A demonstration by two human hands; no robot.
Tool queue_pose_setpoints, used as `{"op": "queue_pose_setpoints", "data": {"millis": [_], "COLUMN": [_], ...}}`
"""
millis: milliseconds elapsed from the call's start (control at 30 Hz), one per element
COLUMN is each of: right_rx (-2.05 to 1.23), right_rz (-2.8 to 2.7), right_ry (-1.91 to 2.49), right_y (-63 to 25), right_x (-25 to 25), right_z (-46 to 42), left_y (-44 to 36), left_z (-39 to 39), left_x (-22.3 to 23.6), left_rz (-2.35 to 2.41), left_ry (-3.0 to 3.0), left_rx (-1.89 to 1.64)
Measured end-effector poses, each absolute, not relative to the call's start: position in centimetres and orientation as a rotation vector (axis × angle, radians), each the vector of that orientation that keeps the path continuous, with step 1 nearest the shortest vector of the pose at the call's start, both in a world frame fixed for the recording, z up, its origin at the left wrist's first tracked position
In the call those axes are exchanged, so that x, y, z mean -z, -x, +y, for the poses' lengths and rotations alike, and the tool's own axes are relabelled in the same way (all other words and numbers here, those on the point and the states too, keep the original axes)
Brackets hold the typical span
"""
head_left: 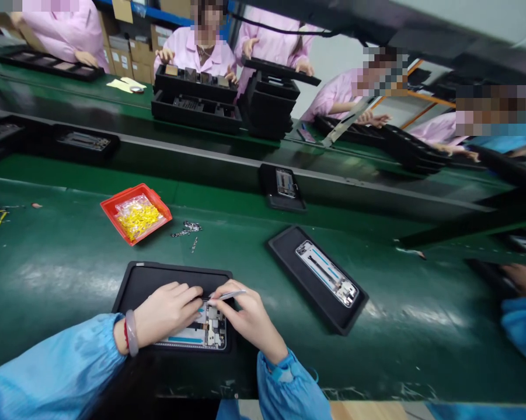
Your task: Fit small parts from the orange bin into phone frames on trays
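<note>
An opened phone with a bare circuit board and blue strips lies in a black foam tray in front of me. My left hand rests across the phone, fingers stretched out over its upper edge; the thumb is hidden. My right hand pinches slim silver tweezers, their tip by the phone's top edge beside my left fingertips. Whatever small part is at the tip cannot be made out. Beyond the tray lie small metallic strips and a red bin with bagged yellow pieces.
A second black tray holding an open phone lies to the right. Another tray sits on the dark conveyor. Across it, people in pink handle stacked black trays. A co-worker's blue sleeve is at far right.
</note>
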State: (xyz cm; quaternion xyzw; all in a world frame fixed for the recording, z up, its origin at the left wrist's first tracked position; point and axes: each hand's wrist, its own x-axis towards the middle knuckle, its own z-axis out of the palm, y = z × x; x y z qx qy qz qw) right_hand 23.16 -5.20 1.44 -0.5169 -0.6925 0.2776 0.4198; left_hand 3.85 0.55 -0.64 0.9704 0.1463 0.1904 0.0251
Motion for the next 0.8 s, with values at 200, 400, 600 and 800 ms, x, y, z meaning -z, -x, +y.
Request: {"op": "queue_pose_setpoints", "data": {"millis": [200,400,600,800], "right_rx": [-0.472,-0.578,-0.552,-0.607], "right_rz": [-1.364,-1.523,-1.507,-1.514], "right_ry": [1.259,1.323,1.365,1.371], "right_y": [-23.9,-22.7,-23.0,-22.6], "right_x": [-1.6,-0.5,-0.2,-0.2], "right_z": [-5.5,-5.2,-5.2,-5.2], "left_y": [-3.5,-3.5,-3.3,-3.1], "left_z": [0.8,0.6,0.5,0.9], "left_x": [0.3,0.2,0.8,0.9], "left_rz": [0.488,0.534,0.547,0.662], "left_ry": [-2.844,-2.782,-2.683,-2.564], "left_rx": [-0.439,-0.419,-0.619,-0.669]}}
